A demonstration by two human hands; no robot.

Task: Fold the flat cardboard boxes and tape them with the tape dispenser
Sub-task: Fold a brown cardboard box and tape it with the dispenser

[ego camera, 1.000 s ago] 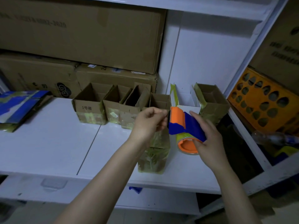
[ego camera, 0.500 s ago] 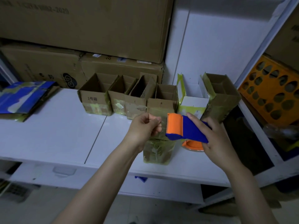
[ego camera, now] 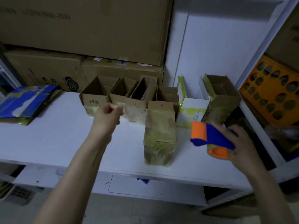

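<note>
The box (ego camera: 159, 135) stands upright near the front edge of the shelf (ego camera: 48, 143), between my hands and touched by neither. It is tall and narrow with nothing steadying it, so I reckon a push from the dispenser high on its side could tip it, perhaps off the edge. Its lower part is thick with yellowish tape, wrinkled and uneven. Higher up, bare brown card shows, and I cannot tell whether the top is closed. Fresh tape laid over those wrinkles might bubble or fail to stick.

The dispenser (ego camera: 208, 139), blue with an orange roller and core, is just right of the box and above the shelf. My right hand (ego camera: 242, 143) wraps round it from behind. I see no strip running from it.

My left hand (ego camera: 108, 117) is well to the left, fingers curled into a loose fist. Nothing shows in it, and I cannot tell whether it pinches a clear tape end. If it does, a long loose strip could fold onto itself.

Behind stand open boxes (ego camera: 97, 101) in a row. Flat boxes (ego camera: 24, 101) lie far left.
</note>
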